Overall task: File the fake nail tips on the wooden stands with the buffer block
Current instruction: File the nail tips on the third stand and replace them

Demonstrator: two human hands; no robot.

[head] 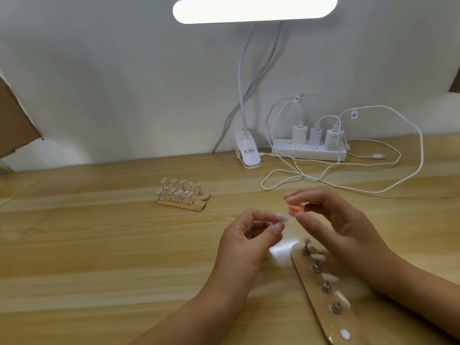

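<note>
Here, left hand (245, 235) pinches a nail tip (283, 217), long axis pointing right toward the buffer block (295, 208) pinched by right hand (333, 220).

Left hand (249, 235) pinches nail tip (283, 217); right hand (333, 220) pinches buffer block (295, 208).

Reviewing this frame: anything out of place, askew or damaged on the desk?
Nothing spilled or broken. One nail tip is loose, pinched in the left hand beside the buffer block in the right hand. Behind them, white cables sprawl in loose loops across the desk, one plug end lying free.
</note>
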